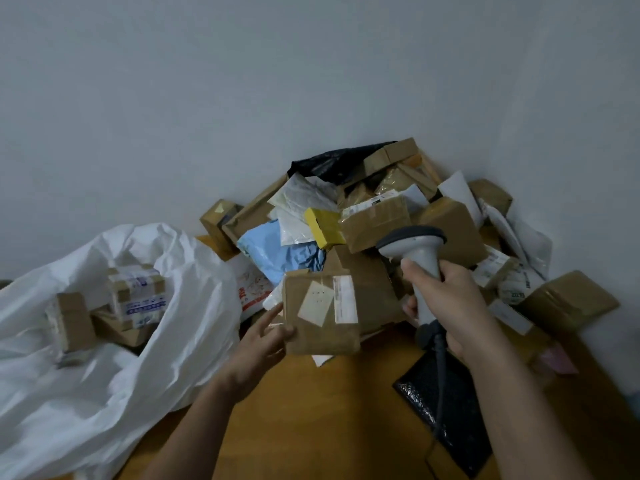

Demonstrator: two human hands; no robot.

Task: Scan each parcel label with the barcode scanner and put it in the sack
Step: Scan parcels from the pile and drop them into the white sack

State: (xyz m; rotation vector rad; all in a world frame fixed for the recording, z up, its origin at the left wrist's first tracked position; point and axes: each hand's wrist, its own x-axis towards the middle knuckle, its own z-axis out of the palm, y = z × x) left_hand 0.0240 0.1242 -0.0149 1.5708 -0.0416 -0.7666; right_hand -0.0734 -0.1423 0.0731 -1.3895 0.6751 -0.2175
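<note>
Sack [104, 341], lower left: a few parcels already inside. Pile [381, 216], centre right on bench [329, 410]: many left. Box [320, 311], centre: pinched by left hand [263, 344] fingers, label up. Scanner [420, 271]: gripped by curled right hand [450, 303] fingers, above box.

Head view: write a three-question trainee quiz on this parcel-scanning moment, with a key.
1. True or false: the right hand grips the grey handheld barcode scanner.
2. Which hand holds the flat brown cardboard parcel with white labels?
3. Multiple choice: the white plastic sack lies A) left of the parcel pile, B) right of it, C) behind it.

Key: 1 true; 2 the left hand; 3 A.
</note>
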